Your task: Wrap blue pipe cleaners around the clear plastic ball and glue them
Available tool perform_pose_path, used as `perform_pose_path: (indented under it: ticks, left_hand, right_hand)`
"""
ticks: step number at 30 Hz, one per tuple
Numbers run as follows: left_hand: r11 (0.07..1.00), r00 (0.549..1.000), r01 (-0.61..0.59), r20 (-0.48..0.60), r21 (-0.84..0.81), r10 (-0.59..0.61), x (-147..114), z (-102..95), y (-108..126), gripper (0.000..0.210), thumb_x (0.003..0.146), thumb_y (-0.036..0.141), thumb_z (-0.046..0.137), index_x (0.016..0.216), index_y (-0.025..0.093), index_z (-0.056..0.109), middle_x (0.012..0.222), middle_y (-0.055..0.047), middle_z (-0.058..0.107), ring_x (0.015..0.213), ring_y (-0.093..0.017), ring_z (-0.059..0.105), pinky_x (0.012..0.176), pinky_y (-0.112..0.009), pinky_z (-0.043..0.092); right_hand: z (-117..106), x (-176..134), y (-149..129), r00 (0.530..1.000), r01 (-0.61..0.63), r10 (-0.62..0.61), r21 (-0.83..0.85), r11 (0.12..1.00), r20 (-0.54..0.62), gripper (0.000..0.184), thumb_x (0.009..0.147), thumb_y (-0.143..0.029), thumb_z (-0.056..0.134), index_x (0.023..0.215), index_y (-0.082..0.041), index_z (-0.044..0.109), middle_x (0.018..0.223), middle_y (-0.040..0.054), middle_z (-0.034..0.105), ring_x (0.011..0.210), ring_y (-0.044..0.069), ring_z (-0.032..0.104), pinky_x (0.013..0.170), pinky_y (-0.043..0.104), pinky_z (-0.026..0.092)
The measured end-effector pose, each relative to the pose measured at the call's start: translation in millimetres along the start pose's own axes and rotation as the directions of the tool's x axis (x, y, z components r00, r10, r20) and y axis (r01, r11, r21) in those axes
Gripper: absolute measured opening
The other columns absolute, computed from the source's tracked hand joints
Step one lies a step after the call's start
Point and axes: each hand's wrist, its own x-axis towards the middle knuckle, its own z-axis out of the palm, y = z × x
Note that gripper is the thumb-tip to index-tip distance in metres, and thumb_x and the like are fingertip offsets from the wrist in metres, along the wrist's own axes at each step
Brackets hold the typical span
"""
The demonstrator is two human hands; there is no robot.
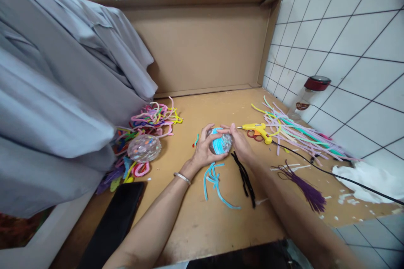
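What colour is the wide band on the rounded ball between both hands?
The wide band is bright blue, seen in the head view.

The person's left hand [205, 148] and right hand [241, 146] are bare, as are both forearms [153, 222] as far as they show. A narrow, smooth, silver-coloured bangle [182, 178] circles the left wrist. At the near edge, between the arms, is a dark patch [243, 256], possibly clothing, its details too dim to make out.
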Motion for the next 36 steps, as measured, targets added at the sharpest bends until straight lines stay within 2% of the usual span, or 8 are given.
perform_pose_path:
  ticks: [4,7,12,18,26,31,34,36]
  left_hand:
    - [0.999,1.000,0.025,0.000,0.032,-0.025,0,0.4,1,0.067,0.066,0.036,0.089,0.124,0.025,0.057,0.147,-0.015,0.037,0.136,-0.034,0.048,0.110,-0.056,0.046]
    - [0.999,1.000,0.019,0.007,0.037,-0.019,0,0.5,1,0.067,0.066,0.035,0.090,0.124,0.025,0.058,0.147,-0.015,0.037,0.136,-0.034,0.049,0.110,-0.057,0.046]
    - [0.999,0.999,0.036,0.020,0.036,-0.036,0,0.4,1,0.067,0.065,0.036,0.090,0.123,0.025,0.059,0.148,-0.015,0.036,0.136,-0.034,0.048,0.111,-0.056,0.045]
    - [1.000,1.000,0.003,0.009,0.008,-0.003,0,0.0,2,0.066,0.067,0.038,0.089,0.124,0.025,0.058,0.147,-0.015,0.037,0.136,-0.034,0.048,0.111,-0.055,0.045]
    - [0.999,0.999,0.024,0.020,0.046,-0.025,0,-0.5,2,0.068,0.065,0.037,0.090,0.124,0.025,0.058,0.149,-0.015,0.035,0.137,-0.035,0.047,0.111,-0.056,0.045]
    - [0.994,0.997,-0.074,0.039,0.079,0.071,-2,1.3,3,0.067,0.067,0.036,0.089,0.125,0.025,0.058,0.149,-0.015,0.032,0.138,-0.035,0.045,0.110,-0.057,0.047]
    - [0.988,0.992,-0.119,0.040,0.094,0.116,-1,2.0,3,0.067,0.067,0.036,0.089,0.126,0.026,0.058,0.149,-0.014,0.032,0.138,-0.035,0.045,0.109,-0.056,0.048]
    - [0.988,0.992,-0.118,0.046,0.097,0.114,0,1.9,3,0.067,0.067,0.037,0.089,0.125,0.027,0.058,0.148,-0.014,0.033,0.138,-0.035,0.045,0.108,-0.056,0.049]
  right_hand:
    - [0,3,9,0.996,-0.089,0.087,0.140,0.986,0.015,0.074,0.079,-0.086,0.047,0.107,-0.025,0.077,0.132,0.0071,0.070,0.133,0.029,0.057,0.115,0.046,0.042]
    - [0,6,17,0.992,-0.116,0.123,0.155,0.981,-0.039,0.076,0.076,-0.087,0.051,0.115,-0.026,0.073,0.130,0.0070,0.071,0.127,0.028,0.061,0.112,0.046,0.044]
    - [1,4,14,0.994,-0.052,0.055,0.025,0.998,-0.097,0.073,0.077,-0.084,0.054,0.111,-0.023,0.076,0.122,0.0097,0.074,0.119,0.028,0.065,0.108,0.046,0.047]
    - [2,-2,-2,0.998,0.022,-0.026,-0.070,0.997,-0.062,0.070,0.077,-0.084,0.053,0.101,-0.023,0.079,0.111,0.0093,0.078,0.107,0.027,0.069,0.104,0.046,0.049]
    - [4,-3,0,0.998,0.057,-0.058,-0.027,0.998,-0.018,0.068,0.079,-0.082,0.054,0.092,-0.022,0.081,0.128,0.0116,0.071,0.125,0.031,0.061,0.112,0.047,0.042]
    - [3,2,15,0.996,-0.021,0.029,0.098,0.995,-0.087,0.068,0.084,-0.079,0.050,0.127,-0.029,0.068,0.135,0.0066,0.068,0.131,0.027,0.058,0.114,0.046,0.043]
    - [2,6,19,0.987,-0.120,0.132,0.129,0.984,-0.087,0.072,0.083,-0.082,0.046,0.120,-0.026,0.071,0.124,0.0088,0.073,0.125,0.029,0.063,0.108,0.047,0.049]
    - [2,6,15,0.990,-0.127,0.132,0.094,0.987,-0.047,0.073,0.080,-0.084,0.048,0.113,-0.024,0.074,0.115,0.0097,0.076,0.117,0.030,0.067,0.102,0.047,0.053]
